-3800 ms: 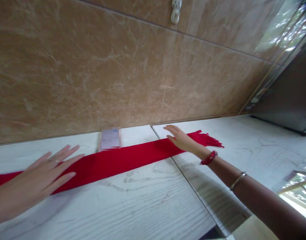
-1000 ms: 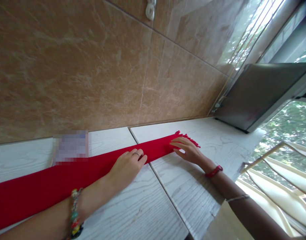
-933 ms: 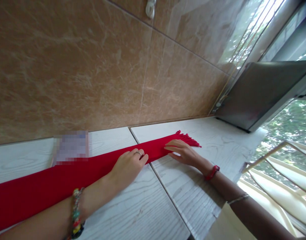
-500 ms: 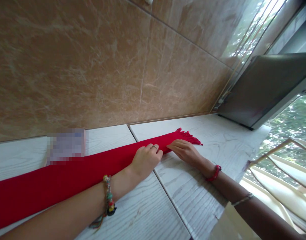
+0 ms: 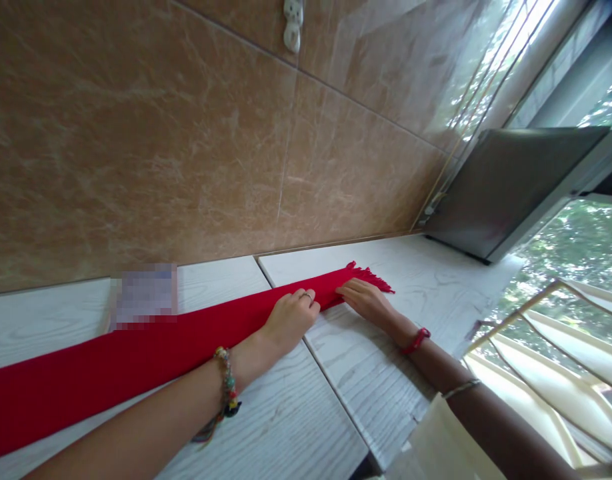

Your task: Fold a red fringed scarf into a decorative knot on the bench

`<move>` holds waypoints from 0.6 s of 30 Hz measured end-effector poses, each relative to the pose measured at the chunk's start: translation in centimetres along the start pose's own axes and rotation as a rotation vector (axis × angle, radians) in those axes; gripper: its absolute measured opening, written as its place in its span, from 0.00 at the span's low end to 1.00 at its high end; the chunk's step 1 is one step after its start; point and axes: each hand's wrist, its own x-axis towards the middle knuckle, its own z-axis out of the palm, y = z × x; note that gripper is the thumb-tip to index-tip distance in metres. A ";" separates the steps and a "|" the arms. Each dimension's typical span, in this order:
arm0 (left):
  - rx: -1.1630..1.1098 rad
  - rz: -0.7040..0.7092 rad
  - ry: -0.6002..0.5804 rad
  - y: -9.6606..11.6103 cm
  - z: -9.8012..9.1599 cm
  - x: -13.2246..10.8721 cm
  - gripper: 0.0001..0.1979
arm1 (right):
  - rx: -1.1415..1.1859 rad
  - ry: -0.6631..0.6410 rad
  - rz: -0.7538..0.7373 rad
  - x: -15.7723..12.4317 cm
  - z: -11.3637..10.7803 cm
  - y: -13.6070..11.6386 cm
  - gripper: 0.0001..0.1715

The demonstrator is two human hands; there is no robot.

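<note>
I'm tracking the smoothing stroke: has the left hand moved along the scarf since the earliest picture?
Yes. The left hand slid rightward along the scarf to the seam between the tabletops, close to the right hand.

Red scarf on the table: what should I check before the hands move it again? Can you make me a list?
1. Scarf lies flat in one long strip on the white table: ok.
2. Left hand rests on the scarf, fingers curled over its near edge: ok.
3. Right hand lies flat by the fringe end, touching the scarf: ok.
4. Fringe spread on the table, not hanging off: ok.
5. Scarf crosses the gap between the two table tops; snagged there or not: cannot tell.
6. Far left end of the scarf runs out of the picture: cannot tell.
</note>
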 end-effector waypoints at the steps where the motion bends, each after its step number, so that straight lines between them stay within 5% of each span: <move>1: -0.002 0.008 0.008 -0.1 0.1 0.0 0.06 | 0.005 0.002 0.007 -0.2 0.1 0.3 0.16; 12: -0.059 0.028 0.056 -0.2 0.4 0.2 0.08 | -0.225 -0.009 0.043 -0.2 0.8 1.1 0.16; 18: -0.304 0.005 -0.009 -0.9 0.8 0.0 0.14 | -0.203 -0.103 0.085 -1.3 0.6 2.2 0.12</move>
